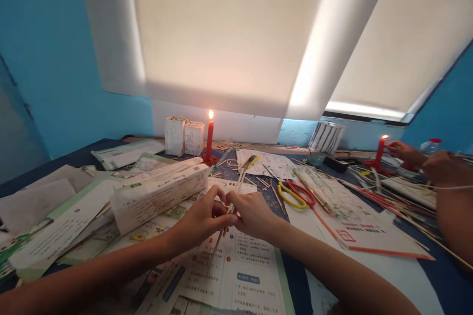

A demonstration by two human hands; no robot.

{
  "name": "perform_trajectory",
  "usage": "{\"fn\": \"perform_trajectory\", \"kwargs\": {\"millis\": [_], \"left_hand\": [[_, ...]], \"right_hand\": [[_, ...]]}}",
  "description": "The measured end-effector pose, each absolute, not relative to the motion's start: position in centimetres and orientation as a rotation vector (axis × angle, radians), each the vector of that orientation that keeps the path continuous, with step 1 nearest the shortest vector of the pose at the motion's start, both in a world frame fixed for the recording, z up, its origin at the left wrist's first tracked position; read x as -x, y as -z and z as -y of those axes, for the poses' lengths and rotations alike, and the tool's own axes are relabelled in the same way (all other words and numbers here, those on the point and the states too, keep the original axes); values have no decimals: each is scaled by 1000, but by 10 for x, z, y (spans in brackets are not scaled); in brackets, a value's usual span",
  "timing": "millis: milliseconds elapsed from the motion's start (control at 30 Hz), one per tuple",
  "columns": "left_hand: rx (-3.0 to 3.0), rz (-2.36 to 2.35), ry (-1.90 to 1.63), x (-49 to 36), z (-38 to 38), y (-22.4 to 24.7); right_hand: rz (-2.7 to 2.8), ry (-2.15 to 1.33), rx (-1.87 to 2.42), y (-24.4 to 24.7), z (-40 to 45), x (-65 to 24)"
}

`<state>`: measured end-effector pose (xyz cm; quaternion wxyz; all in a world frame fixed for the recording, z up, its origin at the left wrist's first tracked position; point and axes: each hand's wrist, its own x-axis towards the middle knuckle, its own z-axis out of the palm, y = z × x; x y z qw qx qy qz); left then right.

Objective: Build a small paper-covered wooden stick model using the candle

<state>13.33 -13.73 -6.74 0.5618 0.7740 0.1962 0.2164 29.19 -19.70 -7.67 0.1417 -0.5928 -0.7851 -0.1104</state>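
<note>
Both hands meet at the centre, above printed sheets (251, 261). My left hand (207, 214) pinches thin wooden sticks (219, 242) between thumb and fingers. Curled round the upper part of the same sticks, my right hand (253, 210) touches the left fingertips. The sticks slant from upper right to lower left. Beyond the hands, a lit red candle (210, 140) stands upright. A long paper-covered box (162, 197) lies left of the hands, and scissors with yellow and red handles (295, 194) lie to the right.
Two small white boxes (184, 137) stand at the back, left of the candle. Papers and sticks cover much of the table. A second lit candle (380, 152) and another person's hands (406, 152) are at the right. A striped box (327, 138) stands near the wall.
</note>
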Motion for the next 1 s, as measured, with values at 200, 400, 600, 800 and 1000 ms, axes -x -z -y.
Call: {"fn": "perform_trajectory", "kwargs": {"millis": [200,400,600,800,1000], "left_hand": [[-2470,-517,-484,-118,143,44],[-3157,-640,-51,-77,136,44],[-3106,-474,59,-68,113,72],[-3017,-367,-40,-69,109,83],[-2878,-446,-278,-59,113,100]], "right_hand": [[1970,426,1826,82,185,-310],[1921,381,1710,89,176,-332],[1890,179,1652,99,175,-334],[1780,227,1695,101,171,-335],[1790,148,1449,104,177,-341]]}}
